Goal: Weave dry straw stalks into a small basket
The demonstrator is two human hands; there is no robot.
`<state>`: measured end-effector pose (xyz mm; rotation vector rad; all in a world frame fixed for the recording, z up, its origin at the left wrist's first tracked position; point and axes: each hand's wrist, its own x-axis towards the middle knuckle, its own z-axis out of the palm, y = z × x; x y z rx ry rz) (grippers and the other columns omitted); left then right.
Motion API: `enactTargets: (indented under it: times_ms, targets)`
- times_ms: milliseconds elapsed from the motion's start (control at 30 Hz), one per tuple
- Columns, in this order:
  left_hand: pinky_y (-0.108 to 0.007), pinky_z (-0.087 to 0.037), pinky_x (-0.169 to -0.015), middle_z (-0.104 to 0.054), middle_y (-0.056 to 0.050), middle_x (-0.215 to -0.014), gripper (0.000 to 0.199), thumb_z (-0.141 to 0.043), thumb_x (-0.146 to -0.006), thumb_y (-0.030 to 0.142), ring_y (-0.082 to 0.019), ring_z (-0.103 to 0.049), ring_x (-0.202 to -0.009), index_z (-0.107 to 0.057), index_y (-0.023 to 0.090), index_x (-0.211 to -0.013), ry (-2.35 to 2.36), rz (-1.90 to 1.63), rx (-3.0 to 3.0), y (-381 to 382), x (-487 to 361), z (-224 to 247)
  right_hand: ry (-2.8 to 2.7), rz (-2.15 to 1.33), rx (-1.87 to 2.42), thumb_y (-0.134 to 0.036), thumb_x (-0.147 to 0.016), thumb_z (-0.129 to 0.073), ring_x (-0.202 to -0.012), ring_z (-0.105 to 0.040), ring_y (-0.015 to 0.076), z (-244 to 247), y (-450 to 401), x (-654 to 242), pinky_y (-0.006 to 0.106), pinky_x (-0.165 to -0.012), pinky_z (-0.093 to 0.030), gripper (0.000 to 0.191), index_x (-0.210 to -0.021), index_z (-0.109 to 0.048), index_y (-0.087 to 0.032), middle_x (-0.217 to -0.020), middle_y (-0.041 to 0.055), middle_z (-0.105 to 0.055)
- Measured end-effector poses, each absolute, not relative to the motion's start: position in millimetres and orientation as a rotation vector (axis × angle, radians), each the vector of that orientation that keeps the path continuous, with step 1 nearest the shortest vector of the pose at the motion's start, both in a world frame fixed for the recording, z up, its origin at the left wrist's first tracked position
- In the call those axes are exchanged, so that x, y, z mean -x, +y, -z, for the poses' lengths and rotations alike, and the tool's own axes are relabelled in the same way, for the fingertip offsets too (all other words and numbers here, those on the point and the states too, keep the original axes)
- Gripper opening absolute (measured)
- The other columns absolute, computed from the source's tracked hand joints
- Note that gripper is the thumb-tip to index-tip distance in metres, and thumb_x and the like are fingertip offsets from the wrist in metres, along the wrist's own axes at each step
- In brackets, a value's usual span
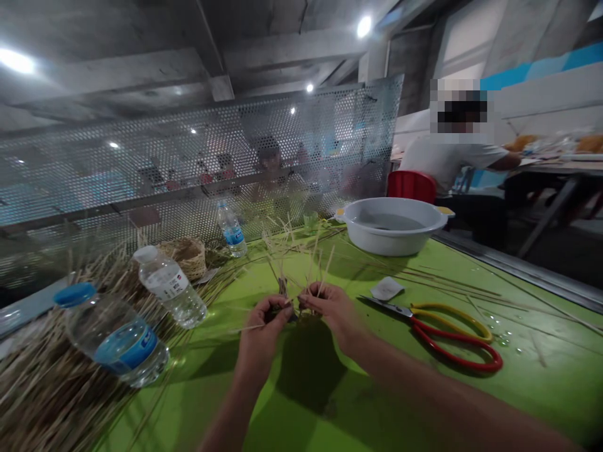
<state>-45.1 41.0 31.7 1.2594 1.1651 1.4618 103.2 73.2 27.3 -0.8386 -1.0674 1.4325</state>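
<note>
Over the green table (pixel 202 402), a small bundle of woven straw strips (pixel 296 304) is held up between both hands, its thin ends fanning upward and outward. My left hand (pixel 266 323) pinches the bundle's left side, fingers closed. My right hand (pixel 332 307) pinches its right side, thumb and fingertips pressed together on the strips. The fingertips of the two hands are close to each other. To the right of my right hand lie scissors (pixel 424 320) with one yellow and one red handle, beside a crumpled white paper (pixel 387 289).
A white basin (pixel 396 232) with water is at the back right. Plastic bottles (pixel 169 285), a woven basket (pixel 186 254) and heaped straw (pixel 42 389) are on the left. Loose strips (pixel 452 282) and water drops lie right. A perforated metal screen (pixel 188 157) stands behind; a person (pixel 433 160) sits beyond.
</note>
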Motion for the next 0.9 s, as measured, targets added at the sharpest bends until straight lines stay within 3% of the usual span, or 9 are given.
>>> enactTargets:
  times_ms: [333,633,900]
  targets:
    - [-0.029,-0.051,-0.078,-0.067,-0.001,-0.079,0.017,-0.079,-0.062,0.026,-0.017,-0.062,-0.08,-0.067,0.019,-0.071,1.123,-1.514,-1.261,39.9,43.0,-35.7,-0.954,-1.44,0.823,-0.037,-0.056,-0.083,-0.06,-0.049,0.013,-23.7,75.5,-102.0,0.027,-0.059,-0.037,0.032,-0.061,-0.057,-0.019,-0.061,-0.0021,-0.056]
    - [-0.026,-0.047,-0.071,-0.068,-0.001,-0.077,0.018,-0.075,-0.069,0.031,-0.015,-0.059,-0.074,-0.068,0.018,-0.078,1.219,-1.43,-1.299,40.4,46.1,-35.6,-1.08,-1.454,0.772,-0.035,-0.062,-0.08,-0.06,-0.048,0.0121,-30.1,68.2,-102.6,0.027,-0.059,-0.038,0.026,-0.065,-0.061,-0.018,-0.062,-0.0025,-0.056]
    - [-0.029,-0.049,-0.071,-0.07,-0.003,-0.073,0.016,-0.075,-0.061,0.029,-0.019,-0.062,-0.073,-0.068,0.017,-0.07,1.238,-1.471,-1.284,42.3,46.9,-33.5,-1.299,-1.313,0.819,-0.033,-0.066,-0.075,-0.064,-0.053,0.0149,-29.8,66.7,-102.0,0.028,-0.064,-0.041,0.018,-0.071,-0.068,-0.017,-0.066,0.0005,-0.063]
